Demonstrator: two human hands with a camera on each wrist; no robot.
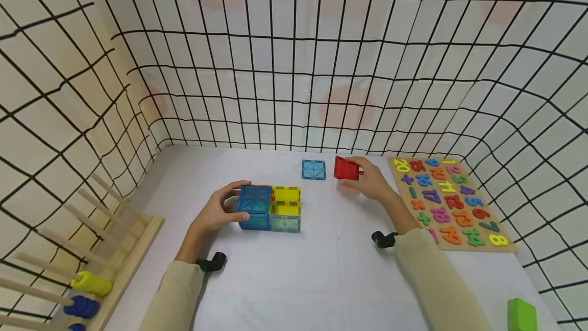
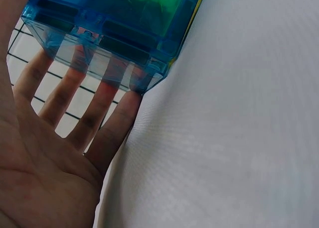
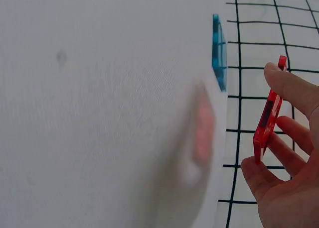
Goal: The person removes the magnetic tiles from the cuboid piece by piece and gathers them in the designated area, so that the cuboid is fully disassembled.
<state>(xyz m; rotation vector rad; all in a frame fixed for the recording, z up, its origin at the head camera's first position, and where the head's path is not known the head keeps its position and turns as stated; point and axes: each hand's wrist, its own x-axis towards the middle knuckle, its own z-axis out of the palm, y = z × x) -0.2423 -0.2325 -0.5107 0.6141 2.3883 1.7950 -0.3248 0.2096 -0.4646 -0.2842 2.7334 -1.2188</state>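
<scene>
On the table stands a low structure of translucent magnetic tiles, with a closed blue box on its left and an open-topped yellow compartment on its right. My left hand grips the blue box from the left, thumb at the front and fingers round the far side; the left wrist view shows the fingers against its wall. A red square magnetic tile is pinched by its edges in my right hand, raised above the table in the right wrist view. Beside it a light blue square tile lies flat.
A wooden number puzzle board lies at the right. On the left stands a wooden peg rack with yellow and blue pieces. A green block sits at the lower right. Black-lined white walls surround the table.
</scene>
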